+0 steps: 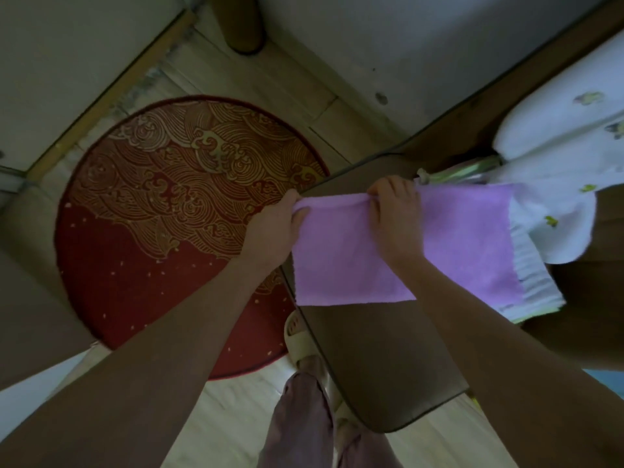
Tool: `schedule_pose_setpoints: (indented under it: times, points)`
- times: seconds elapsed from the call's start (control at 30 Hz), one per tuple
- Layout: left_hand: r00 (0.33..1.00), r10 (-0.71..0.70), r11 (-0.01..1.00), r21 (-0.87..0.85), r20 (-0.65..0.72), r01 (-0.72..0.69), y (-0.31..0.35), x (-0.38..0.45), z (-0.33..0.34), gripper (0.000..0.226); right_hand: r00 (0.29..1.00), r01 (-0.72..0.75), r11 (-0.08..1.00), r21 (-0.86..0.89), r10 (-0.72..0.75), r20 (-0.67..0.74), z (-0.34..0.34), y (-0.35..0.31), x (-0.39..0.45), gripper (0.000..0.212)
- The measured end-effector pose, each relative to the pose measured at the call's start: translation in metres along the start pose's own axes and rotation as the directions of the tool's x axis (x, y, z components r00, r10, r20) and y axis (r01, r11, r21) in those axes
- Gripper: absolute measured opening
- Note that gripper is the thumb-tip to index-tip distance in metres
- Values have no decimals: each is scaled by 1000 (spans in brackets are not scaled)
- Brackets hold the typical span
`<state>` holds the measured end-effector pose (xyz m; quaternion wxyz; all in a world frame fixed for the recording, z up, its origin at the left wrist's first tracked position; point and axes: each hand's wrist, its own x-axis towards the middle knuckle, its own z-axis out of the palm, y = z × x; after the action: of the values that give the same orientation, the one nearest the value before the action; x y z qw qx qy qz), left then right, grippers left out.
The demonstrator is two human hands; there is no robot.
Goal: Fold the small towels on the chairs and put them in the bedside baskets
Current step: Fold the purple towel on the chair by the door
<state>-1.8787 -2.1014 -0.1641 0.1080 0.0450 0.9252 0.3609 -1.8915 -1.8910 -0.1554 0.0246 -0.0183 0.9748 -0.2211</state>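
Both hands grip the far edge of the purple towel (341, 261): the left hand (273, 231) pinches its left corner, the right hand (396, 221) curls round the edge further along. It lies spread over the brown chair seat (378, 359), its right part overlapping a striped cloth (535, 282) and a white flowered cloth (553, 136). A round red rug (152, 204) covers the floor beside.
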Motion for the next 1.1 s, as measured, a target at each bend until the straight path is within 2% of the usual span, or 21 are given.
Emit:
schedule_pose_setpoints:
  times: [0.13,0.2,0.3,0.37,0.4,0.47,0.53,0.57,0.63,0.7,0.77,0.87,0.93,1.03,1.1]
  points:
    - [995,-98,991,87,-1,98,2,15,6,26,993,-105,994,-20,106,50,11,6,7,14]
    - [997,-83,991,101,-9,83,4,21,8,24,987,-129,990,-51,133,93,15,11,10,15]
    - [998,-37,993,115,43,32,2,24,11,36,988,-107,994,-6,107,107,10,13,10,19]
    - [994,-56,995,89,98,47,1,24,13,31,997,-31,999,-14,32,76,2,11,2,25]
    - [994,-73,995,75,77,67,2,23,12,27,999,16,1000,-26,-15,48,-1,10,-5,27]
    - [991,-114,985,126,-65,121,4,21,10,22,997,78,997,-30,-77,10,-4,5,-22,32]
    - [973,-103,963,226,-204,149,11,12,10,33,997,77,997,-23,-77,29,-4,4,-42,41]
    - [975,-48,962,251,-219,104,16,6,13,39,997,73,997,-30,-72,30,-4,7,-50,43]
    - [982,115,955,288,-147,-69,28,-8,26,44,997,82,994,-77,-82,10,-5,20,-58,44]
    - [971,240,906,365,-26,-214,43,-13,49,48,992,125,978,-168,-124,19,-6,38,-54,46]
    - [964,250,835,484,87,-260,57,-9,76,53,985,171,945,-279,-156,75,-3,56,-46,49]
    - [975,182,781,584,127,-222,60,-2,108,60,977,193,889,-416,-135,163,1,83,-41,56]
    - [981,166,800,567,103,-195,54,-1,116,63,986,145,870,-471,-89,140,0,99,-44,60]
    - [990,119,809,571,73,-139,49,-3,111,65,997,-65,878,-475,81,13,-7,113,-49,64]
    - [997,62,821,566,53,-81,49,-4,107,68,990,-121,884,-452,142,11,-11,115,-52,66]
